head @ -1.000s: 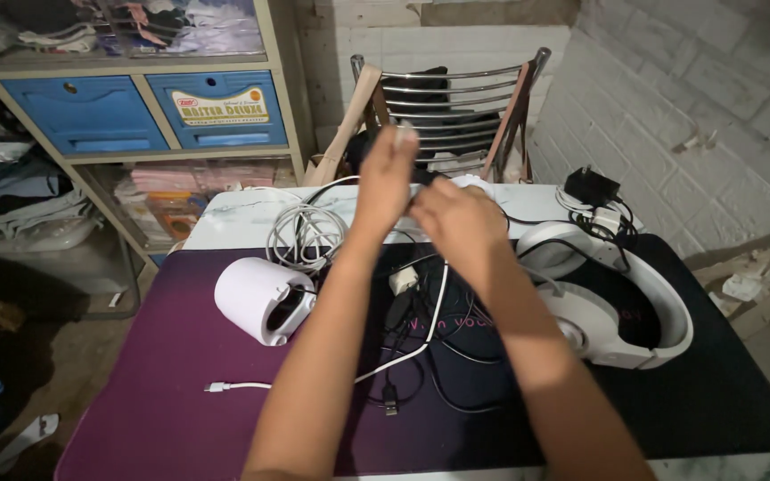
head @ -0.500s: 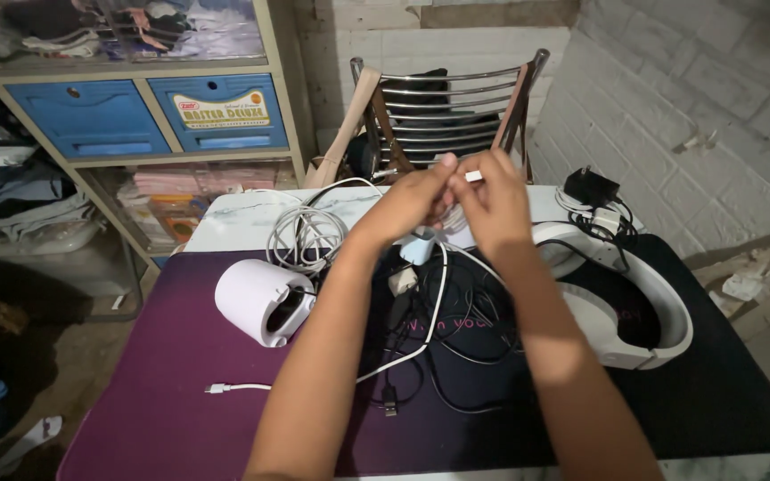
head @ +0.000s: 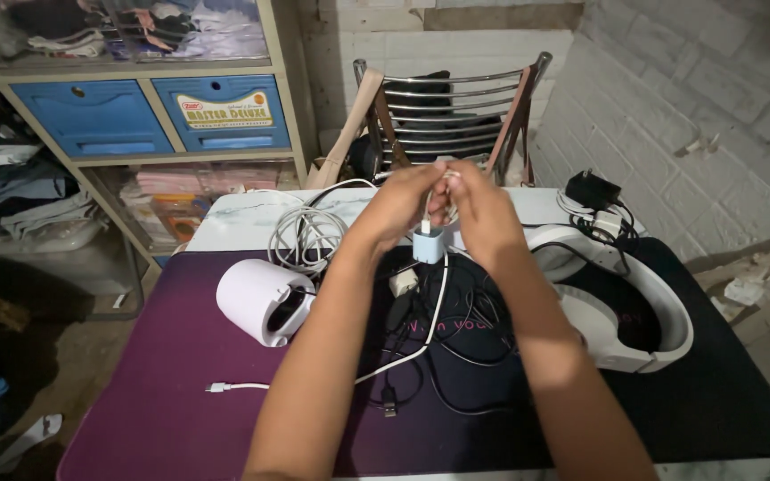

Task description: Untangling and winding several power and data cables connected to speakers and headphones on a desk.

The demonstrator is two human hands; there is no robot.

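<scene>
Both my hands are raised together above the far half of the table. My left hand [head: 403,207] and my right hand [head: 481,212] pinch a white cable [head: 428,312] between their fingertips. A small white charger block [head: 429,245] hangs from that cable just below my fingers. The cable trails down over a tangle of black cables [head: 456,343] on the dark mat [head: 162,374], and its free white plug end [head: 217,387] lies at the left.
A white cylindrical speaker [head: 263,300] lies left of my arms, a coil of white cable [head: 305,236] behind it. A white neck-shaped device [head: 634,316] sits at right, black and white chargers [head: 597,203] beyond it. A metal chair [head: 449,116] and blue-drawered shelves [head: 149,111] stand behind the table.
My hands rose from the cable pile and came together. The white charger block now dangles lower beneath my fingers than half a second ago.
</scene>
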